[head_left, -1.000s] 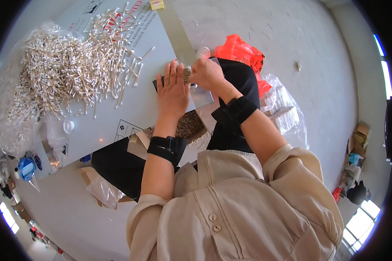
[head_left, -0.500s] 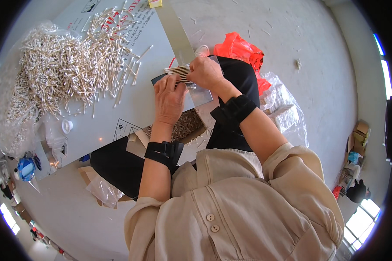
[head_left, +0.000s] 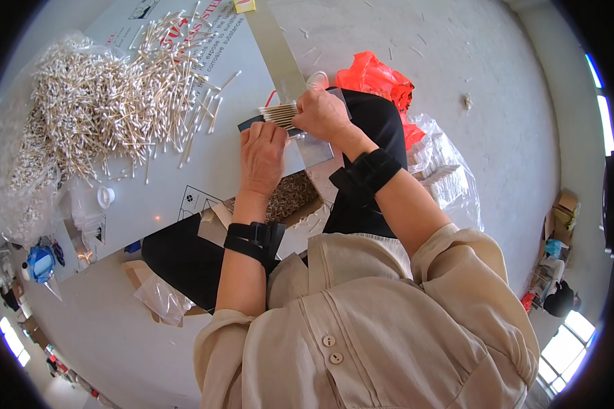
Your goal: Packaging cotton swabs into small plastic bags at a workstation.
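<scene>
A flat row of cotton swabs (head_left: 278,115) lies side by side near the table's right edge, white tips pointing left. My right hand (head_left: 323,113) is closed over its right end, and a piece of clear plastic (head_left: 342,99) shows beside that hand. Just below the row, my left hand (head_left: 262,158) rests with bent fingers close together over a dark flat pad (head_left: 251,123). A small white tip shows by its thumb; what those fingers hold, if anything, is hidden. To the left, a big heap of loose cotton swabs (head_left: 102,102) spills from a clear bag (head_left: 3,198).
The grey table (head_left: 143,211) carries a white ring-shaped piece (head_left: 106,198) and a small yellow box (head_left: 243,5). Below its edge stands a cardboard box of brownish sticks (head_left: 300,198). A red plastic bag (head_left: 368,71) and a clear bag of white packs (head_left: 447,170) lie right.
My left fingers have slid off the cotton swabs and now sit slightly lower, so more of the row shows. My right hand stays nearly still.
</scene>
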Available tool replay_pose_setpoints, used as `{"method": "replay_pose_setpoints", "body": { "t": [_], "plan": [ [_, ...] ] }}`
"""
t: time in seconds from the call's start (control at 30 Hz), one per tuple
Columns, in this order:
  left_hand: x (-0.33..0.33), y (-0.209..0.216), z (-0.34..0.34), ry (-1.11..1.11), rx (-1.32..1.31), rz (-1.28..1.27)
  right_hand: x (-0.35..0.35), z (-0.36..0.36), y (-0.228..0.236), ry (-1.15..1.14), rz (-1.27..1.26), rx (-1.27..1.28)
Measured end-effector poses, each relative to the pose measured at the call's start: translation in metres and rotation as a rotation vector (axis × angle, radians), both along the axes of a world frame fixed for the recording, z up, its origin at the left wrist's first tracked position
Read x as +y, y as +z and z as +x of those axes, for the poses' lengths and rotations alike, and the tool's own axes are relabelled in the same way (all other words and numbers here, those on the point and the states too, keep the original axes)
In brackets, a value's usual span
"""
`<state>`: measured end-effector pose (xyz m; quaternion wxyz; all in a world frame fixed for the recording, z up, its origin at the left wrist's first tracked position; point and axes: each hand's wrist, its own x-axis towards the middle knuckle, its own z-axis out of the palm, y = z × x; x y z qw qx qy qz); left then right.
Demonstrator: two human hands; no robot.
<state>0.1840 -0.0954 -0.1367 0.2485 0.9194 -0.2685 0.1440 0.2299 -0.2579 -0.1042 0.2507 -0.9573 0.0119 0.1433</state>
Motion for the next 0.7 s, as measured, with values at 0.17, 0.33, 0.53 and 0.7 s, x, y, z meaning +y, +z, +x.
{"method": "replay_pose_setpoints", "body": {
  "t": [0.17, 0.33, 0.53, 0.7],
  "plan": [
    [0.004, 0.000, -0.001, 0.068, 0.002, 0.040, -0.001, 0.000, -0.002, 0.004, 0.009, -0.006],
    [0.001, 0.001, 0.000, 0.102, 0.021, 0.074, 0.000, 0.001, -0.001, 0.017, -0.006, 0.004],
    [-0.010, 0.001, 0.012, 0.024, -0.056, 0.057, 0.000, 0.001, -0.001, 0.008, 0.003, -0.004],
    [-0.007, 0.000, 0.018, -0.059, -0.050, 0.047, 0.000, 0.000, 0.003, 0.009, 0.005, -0.014]
  ]
}}
